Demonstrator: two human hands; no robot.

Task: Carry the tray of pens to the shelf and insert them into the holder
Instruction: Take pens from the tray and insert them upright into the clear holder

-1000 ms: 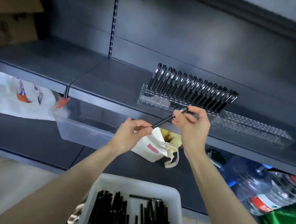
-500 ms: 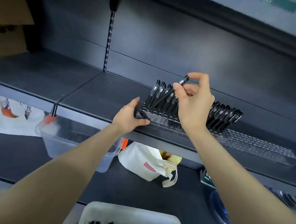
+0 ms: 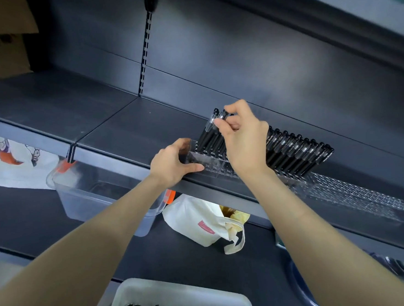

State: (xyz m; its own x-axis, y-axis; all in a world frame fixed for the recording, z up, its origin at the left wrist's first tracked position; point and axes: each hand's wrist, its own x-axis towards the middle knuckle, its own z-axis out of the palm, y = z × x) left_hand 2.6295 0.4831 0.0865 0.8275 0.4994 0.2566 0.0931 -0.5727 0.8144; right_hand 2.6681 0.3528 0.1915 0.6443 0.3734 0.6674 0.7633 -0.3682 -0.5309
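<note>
A: Progress?
B: The holder (image 3: 294,182) at frame centre was half filled. Right hand (image 3: 245,138) fingers pinched a pen (image 3: 221,118); left hand (image 3: 173,164) gripped the holder's end.
A: Remaining?
B: Pens remained in the tray (image 3: 182,295), bottom centre.

Dim, soft overhead light; wide-angle edge distortion.
</note>
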